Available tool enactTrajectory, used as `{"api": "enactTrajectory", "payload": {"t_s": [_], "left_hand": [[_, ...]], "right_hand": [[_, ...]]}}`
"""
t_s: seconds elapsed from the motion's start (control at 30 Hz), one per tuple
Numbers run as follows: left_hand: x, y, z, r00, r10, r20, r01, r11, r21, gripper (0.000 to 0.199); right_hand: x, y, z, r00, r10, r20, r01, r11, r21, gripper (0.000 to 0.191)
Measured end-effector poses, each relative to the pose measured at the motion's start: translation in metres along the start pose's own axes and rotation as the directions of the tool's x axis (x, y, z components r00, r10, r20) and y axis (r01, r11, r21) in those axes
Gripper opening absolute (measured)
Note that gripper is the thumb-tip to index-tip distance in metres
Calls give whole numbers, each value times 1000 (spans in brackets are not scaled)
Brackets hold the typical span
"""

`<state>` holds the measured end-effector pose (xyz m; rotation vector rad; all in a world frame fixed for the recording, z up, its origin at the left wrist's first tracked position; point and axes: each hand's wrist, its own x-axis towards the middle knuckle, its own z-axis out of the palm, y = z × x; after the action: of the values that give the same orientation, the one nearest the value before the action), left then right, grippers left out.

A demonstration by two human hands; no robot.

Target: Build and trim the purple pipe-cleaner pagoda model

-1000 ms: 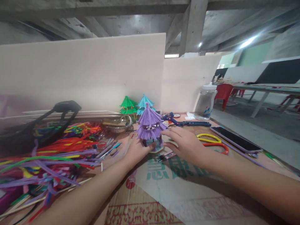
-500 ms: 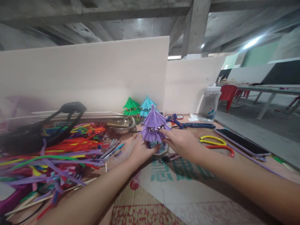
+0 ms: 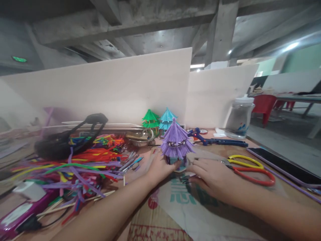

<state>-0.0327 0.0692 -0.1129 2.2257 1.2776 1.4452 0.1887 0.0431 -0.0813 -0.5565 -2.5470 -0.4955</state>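
Note:
A purple pavilion model [image 3: 177,140] with a two-tiered roof of fuzzy stems stands in front of me, on a small pale base [image 3: 181,169]. My left hand [image 3: 163,169] is closed on the base's left side, thumb across its front. Just right of the model, my right hand [image 3: 208,174] is low over the table, its thumb and fingers curled around part of a small dark slender tool [image 3: 186,180]. The hand hides most of that tool, so its kind is unclear. Behind the model stand a green pavilion model [image 3: 149,118] and a blue one [image 3: 167,118].
Colourful fuzzy stems [image 3: 82,167] lie heaped at left beside a black strapped object [image 3: 55,144] and a purple power strip [image 3: 27,211]. Pliers with red and yellow handles [image 3: 253,170], a phone [image 3: 283,164], a blue glue gun [image 3: 200,135] and a water bottle [image 3: 239,117] are at right.
My right hand has left the purple roof and come down to the tabletop beside the base. The left hand remains at the base. The whole view has shifted, moving things rightward and down.

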Motion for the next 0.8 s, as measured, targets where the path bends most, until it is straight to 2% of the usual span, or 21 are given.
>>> {"api": "enactTrajectory", "payload": {"t_s": [0.07, 0.2, 0.3, 0.4, 0.47, 0.53, 0.63, 0.7, 0.8], "left_hand": [[0, 0, 0, 1000, -3, -3, 3, 1000, 1, 36], [0, -1, -1, 1000, -8, -4, 8, 1000, 26, 42], [0, -3, -1, 1000, -10, 0, 10, 997, 81, 40], [0, -4, -2, 1000, -12, 14, 10, 991, 132, 36], [0, -4, -2, 999, -39, 29, 34, 989, 146, 34], [1, -3, -3, 996, -76, 39, 69, 985, 158, 33], [1, -2, -5, 993, -101, 57, 88, 977, 195, 31], [1, -1, -5, 993, -91, 73, 75, 976, 205, 29], [-2, -1, -6, 995, -74, 63, 61, 981, 184, 33]], "right_hand": [[-7, 0, 4, 995, 12, 100, -16, 999, 43, 20], [-11, 6, 17, 982, -11, 189, -21, 986, 166, 27], [-10, 8, 21, 982, 5, 189, -45, 976, 211, 34], [-10, 3, 18, 980, 72, 188, -108, 977, 186, 30], [-10, -2, 13, 962, 170, 215, -211, 960, 186, 27], [-8, -7, 8, 922, 299, 246, -358, 900, 247, 25], [-4, -11, 0, 838, 470, 277, -545, 721, 427, 21], [-2, -14, -3, 800, 518, 303, -591, 591, 549, 21], [0, -19, -2, 802, 514, 305, -559, 467, 685, 26]]}}
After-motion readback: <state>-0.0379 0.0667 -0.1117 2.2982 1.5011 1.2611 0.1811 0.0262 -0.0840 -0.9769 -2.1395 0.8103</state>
